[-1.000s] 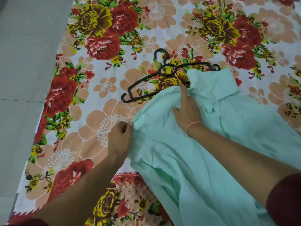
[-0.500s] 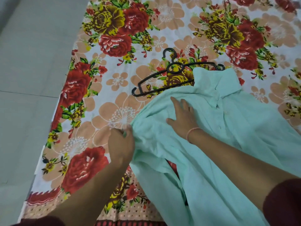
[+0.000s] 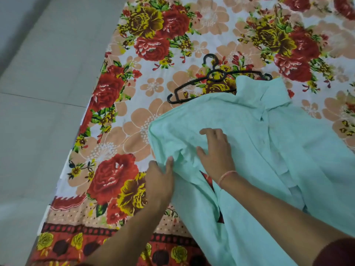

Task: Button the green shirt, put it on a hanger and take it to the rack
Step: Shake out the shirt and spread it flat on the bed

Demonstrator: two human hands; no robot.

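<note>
Half the hanger (image 3: 209, 78) hides under the green shirt (image 3: 278, 143); left hand (image 3: 160, 181) pinches its bunched edge, fingertips hidden; right hand (image 3: 216, 152) lies flat, uncurled, on it.

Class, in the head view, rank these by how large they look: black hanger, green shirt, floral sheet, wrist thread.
1. floral sheet, running past the frame edges
2. green shirt
3. black hanger, partly hidden under the shirt
4. wrist thread

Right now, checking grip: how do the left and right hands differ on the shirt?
The left hand pinches the green shirt at its edge; the right hand rests open on top. The right wrist wears a pink band; the left wrist is bare. Both touch the shirt.
</note>
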